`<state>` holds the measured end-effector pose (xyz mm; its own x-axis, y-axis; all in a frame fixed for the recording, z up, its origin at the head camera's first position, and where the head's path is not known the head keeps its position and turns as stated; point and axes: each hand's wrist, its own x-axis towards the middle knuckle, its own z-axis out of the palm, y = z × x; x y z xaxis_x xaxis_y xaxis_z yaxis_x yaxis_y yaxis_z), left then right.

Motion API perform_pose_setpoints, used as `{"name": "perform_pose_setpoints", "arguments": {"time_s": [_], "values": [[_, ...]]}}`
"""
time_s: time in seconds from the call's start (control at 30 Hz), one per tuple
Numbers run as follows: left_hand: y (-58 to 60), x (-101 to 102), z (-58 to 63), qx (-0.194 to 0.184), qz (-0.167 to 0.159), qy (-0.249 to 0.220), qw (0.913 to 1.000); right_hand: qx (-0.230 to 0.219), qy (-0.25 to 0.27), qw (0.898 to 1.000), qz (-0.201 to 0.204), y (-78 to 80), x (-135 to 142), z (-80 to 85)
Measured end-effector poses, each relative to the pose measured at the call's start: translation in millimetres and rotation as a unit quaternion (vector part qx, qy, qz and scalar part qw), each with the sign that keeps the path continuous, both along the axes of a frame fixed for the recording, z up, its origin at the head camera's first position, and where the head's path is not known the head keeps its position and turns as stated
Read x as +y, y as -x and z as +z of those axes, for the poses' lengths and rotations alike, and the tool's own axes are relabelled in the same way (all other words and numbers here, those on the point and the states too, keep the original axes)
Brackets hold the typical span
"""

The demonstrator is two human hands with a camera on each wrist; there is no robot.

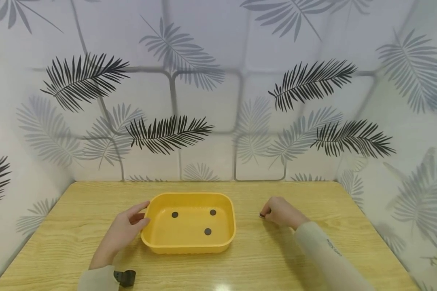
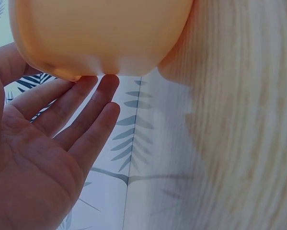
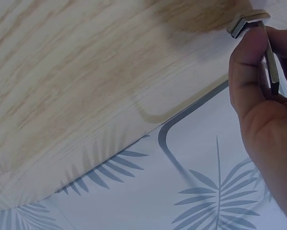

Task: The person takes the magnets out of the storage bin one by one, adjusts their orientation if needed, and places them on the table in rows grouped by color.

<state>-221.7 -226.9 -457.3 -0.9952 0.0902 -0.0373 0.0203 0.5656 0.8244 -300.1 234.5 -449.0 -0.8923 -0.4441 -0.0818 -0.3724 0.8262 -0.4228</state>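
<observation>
A yellow oblong plastic basin (image 1: 188, 246) rests on the table. Against its left end wall lies my left hand (image 1: 121, 233), its fingers spread and fairly straight; the left wrist view shows the fingertips touching the wall of the basin (image 2: 105, 36), while the thumb's tip is hidden there. To the right of the basin, low over the table, my right hand (image 1: 282, 212) pinches a small metal object (image 3: 272, 67) between thumb and fingers. It has a slim straight arm and a bent end; its exact kind cannot be told, since fingers cover part of it.
Three dark round spots (image 1: 208, 231) show on the basin's floor. The wood-grain table (image 1: 255, 266) ends at a wall (image 1: 211, 97) covered in leaf print, with more of it on both sides. A black device (image 1: 125, 278) sits at the left wrist.
</observation>
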Motion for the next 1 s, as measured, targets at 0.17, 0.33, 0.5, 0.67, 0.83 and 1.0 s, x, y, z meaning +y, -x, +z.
{"name": "perform_pose_setpoints", "arguments": {"time_s": [0.17,0.33,0.5,0.67,0.83,1.0], "values": [[0.5,-0.2,-1.2,0.001,-0.002,0.0,1.0,-0.043,0.003,0.999,-0.006,1.5,4.4,2.9],[1.6,-0.7,-3.0,0.01,-0.008,0.004,0.9999,-0.047,-0.006,0.999,0.012,3.2,6.7,6.0],[1.5,-0.3,-2.6,0.009,-0.007,0.001,0.9999,-0.055,-0.01,0.998,0.009,3.8,6.7,9.4],[0.5,-0.1,-1.9,0.005,-0.007,-0.001,1.0,-0.076,-0.001,0.997,-0.008,3.4,10.0,5.9],[1.5,-1.0,-2.0,0.007,-0.008,0.005,0.9999,-0.087,0.004,0.996,-0.024,3.0,8.7,5.3],[3.2,-1.1,-2.8,0.008,-0.012,0.004,0.9999,-0.093,0.009,0.995,-0.033,1.5,3.2,5.9]]}}
